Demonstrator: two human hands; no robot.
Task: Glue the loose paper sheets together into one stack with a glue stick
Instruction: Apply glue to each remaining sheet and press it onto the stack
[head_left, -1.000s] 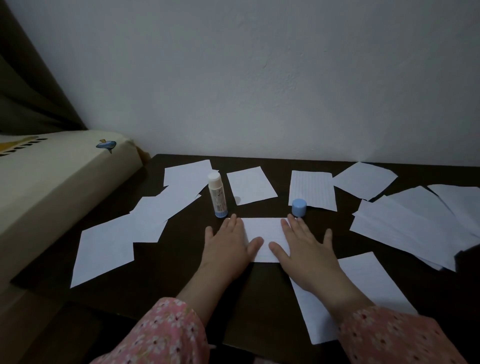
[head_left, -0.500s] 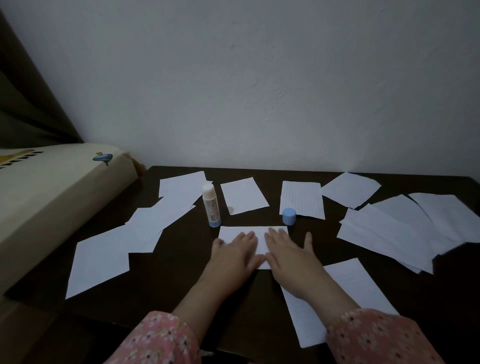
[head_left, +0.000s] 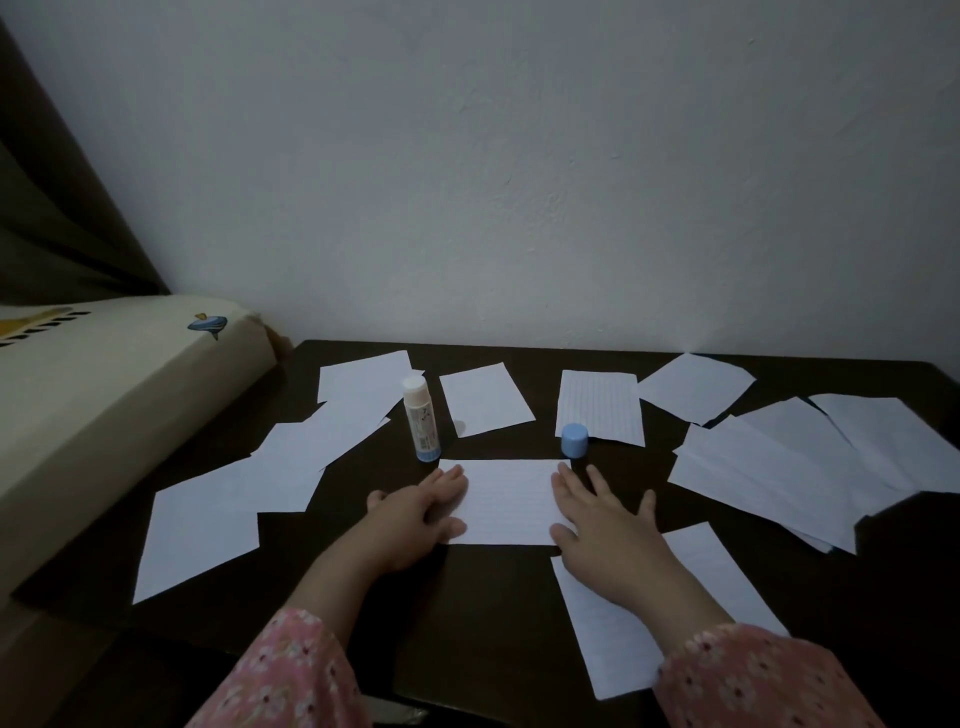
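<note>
Nearest the camera, two forearms in pink floral sleeves (head_left: 763, 680) reached forward over the dark worktop (head_left: 488, 623). The left hand (head_left: 415, 512) lay palm down at about 11 o'clock from the sleeves, fingers (head_left: 448, 477) extended and held close together, with the thumb side resting on the left end of a lined paper sheet (head_left: 506, 501). The right hand (head_left: 605, 525) lay flat at about 1 o'clock, fingers (head_left: 566, 480) slightly spread, covering the right end of the same sheet; its wrist crossed over a larger near sheet (head_left: 691, 561) at 5 o'clock of the pressed one. Neither hand pinched anything; both simply pressed down, and the lined paper sheet sat between them with its middle left bare.

Just beyond the left fingertips, at 11 o'clock of that sheet, one glue stick (head_left: 422, 420) stood upright and uncapped, blue base down. Its single blue cap (head_left: 574, 440) stood apart at 1 o'clock, just beside the right fingertips.

Loose sheets ringed the work area: an overlapping group at 9 to 10 o'clock (head_left: 208, 519), one small sheet (head_left: 485, 399) at 12 o'clock, one lined sheet (head_left: 600, 408) behind the cap, one more sheet (head_left: 696, 387) at 1 o'clock, and an overlapping pile (head_left: 779, 473) at 3 o'clock. Roughly a dozen sheets showed in all; the overlaps prevented an exact count.

At far left a cream mattress (head_left: 104, 395) adjoined the worktop, with a plain wall (head_left: 519, 182) behind.
</note>
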